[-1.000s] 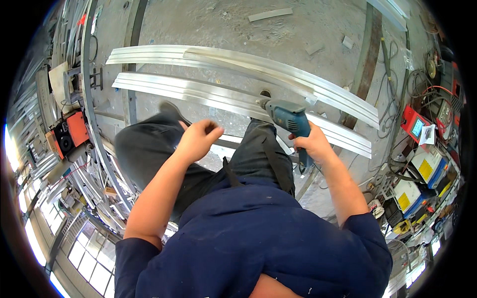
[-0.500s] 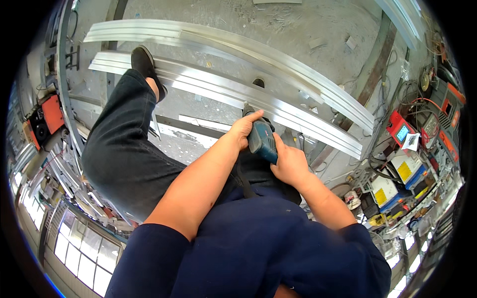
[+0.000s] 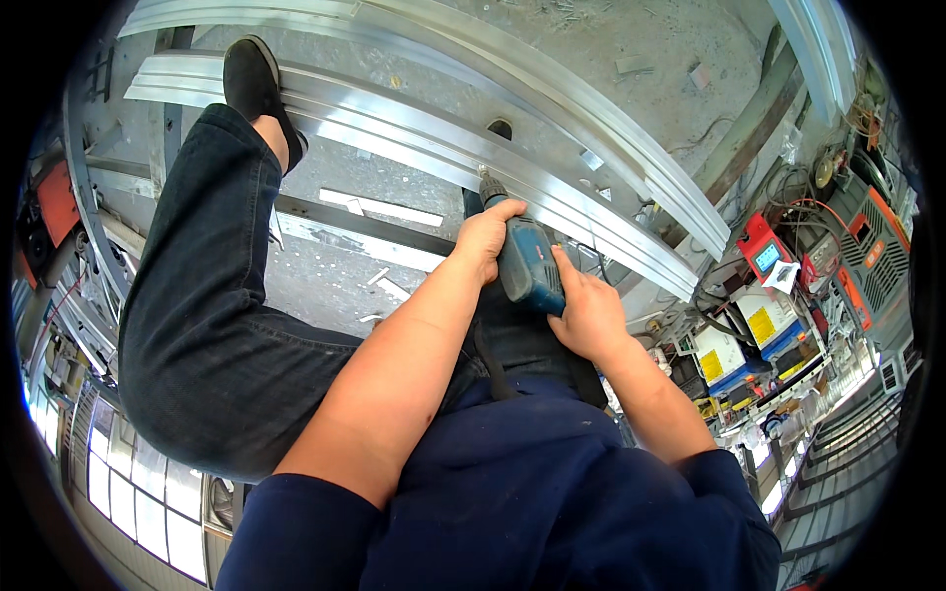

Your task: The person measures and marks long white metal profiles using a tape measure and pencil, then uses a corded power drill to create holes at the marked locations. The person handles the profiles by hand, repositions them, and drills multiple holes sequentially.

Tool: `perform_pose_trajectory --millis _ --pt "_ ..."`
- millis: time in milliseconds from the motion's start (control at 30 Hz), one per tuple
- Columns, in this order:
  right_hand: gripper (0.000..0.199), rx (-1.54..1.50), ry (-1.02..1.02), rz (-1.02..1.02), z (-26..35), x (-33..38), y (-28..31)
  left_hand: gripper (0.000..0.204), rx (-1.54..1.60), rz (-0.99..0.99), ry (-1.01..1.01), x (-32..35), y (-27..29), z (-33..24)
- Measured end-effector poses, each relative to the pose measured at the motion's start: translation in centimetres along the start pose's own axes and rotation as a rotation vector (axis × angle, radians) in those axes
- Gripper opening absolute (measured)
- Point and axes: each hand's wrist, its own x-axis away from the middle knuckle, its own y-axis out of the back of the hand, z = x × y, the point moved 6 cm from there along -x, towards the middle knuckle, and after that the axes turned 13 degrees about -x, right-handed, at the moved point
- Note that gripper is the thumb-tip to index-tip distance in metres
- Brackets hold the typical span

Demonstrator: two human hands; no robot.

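1. Both hands closed around blue power drill; left hand wrapped over the top and front of the body, right hand clasping the rear and handle.
2. Drill held between the knees, chuck and bit pointing up-frame, tip touching or just short of the nearer aluminium rail; exact contact hard to tell.
3. Second, longer aluminium rail lying just beyond, roughly parallel, both curved by the lens.
4. Left leg in dark trousers stretched out, black shoe planted on the nearer rail.
5. Dark steel bar crossing under the rails, over concrete floor littered with small scraps.
6. Right edge: red meter-like box, yellow-and-white cartons, cables, orange machine.
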Motion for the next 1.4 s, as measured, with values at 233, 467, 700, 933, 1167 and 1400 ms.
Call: perform_pose_trajectory --millis 233,467,700,933,1167,1400 --pt "0.097 -0.001 -0.029 -0.024 0.1 -0.4 -1.1 0.036 0.002 -0.029 -0.027 -0.8 1.1 -0.2" --pt "0.095 -0.046 0.003 -0.061 0.2 -0.3 -1.3 0.039 -0.013 -0.015 0.002 -0.6 1.1 -0.1" --pt "0.094 -0.057 0.007 -0.083 0.3 -0.4 -1.3 0.039 -0.022 -0.014 -0.017 -0.9 1.3 -0.2" --pt "0.093 -0.067 -0.033 -0.061 0.7 -0.6 -1.2 0.042 -0.053 -0.012 -0.007 -0.6 1.5 -0.6" --pt "0.089 -0.04 -0.121 -0.079 1.7 -1.1 -1.7 0.047 -0.046 -0.008 0.078 1.8 0.6 -1.5" --pt "0.089 0.008 -0.179 -0.028 3.2 -1.9 -1.1 0.04 -0.096 0.013 0.143 0.9 1.5 -1.8"
